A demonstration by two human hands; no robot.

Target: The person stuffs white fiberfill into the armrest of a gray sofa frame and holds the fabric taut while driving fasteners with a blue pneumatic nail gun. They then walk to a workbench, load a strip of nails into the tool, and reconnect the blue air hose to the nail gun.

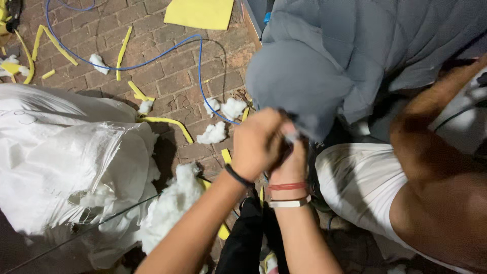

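Observation:
A grey quilted cushion cover (304, 76) bulges in front of me, its lower corner pinched between both hands. My left hand (256, 144), with a black band on the wrist, is closed over that corner from the left. Pressed against it from below, my right hand (294, 160), with red and white wristbands, grips the same corner. A bit of white stuffing shows between the fingers. The cover's opening is hidden by my hands.
Another person sits at the right, with a bare arm (436, 157) and white shorts (355, 177). A white sack (61, 152) of stuffing lies at the left, a pile of white stuffing (170, 203) beside it. Yellow foam strips (167, 123), a yellow sheet (200, 12) and a blue cable (152, 57) litter the brick floor.

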